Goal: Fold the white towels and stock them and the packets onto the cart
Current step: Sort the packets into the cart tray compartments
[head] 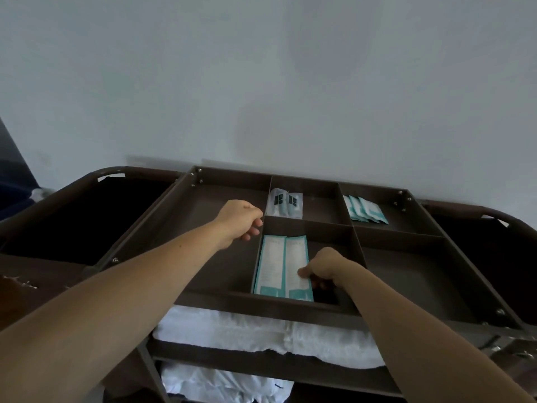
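The brown cart (261, 308) has a divided top tray. Two long white-and-teal packets (274, 266) lie side by side in the near middle compartment. My right hand (328, 267) rests on the right one, fingers pinching its edge. My left hand (242, 218) hovers with curled fingers over the divider at the left compartment; nothing shows in it. Small clear packets with dark labels (284, 203) lean in the far middle compartment, and several teal-edged sachets (366, 209) in the far right one. Folded white towels (232, 330) fill the shelf below the tray.
A pale wall stands right behind the cart. Dark fabric bags hang at the cart's left end (72, 216) and right end (499, 251). More white linen (215, 385) lies on a lower shelf. The large left (203, 210) and right (412, 274) tray compartments hold nothing.
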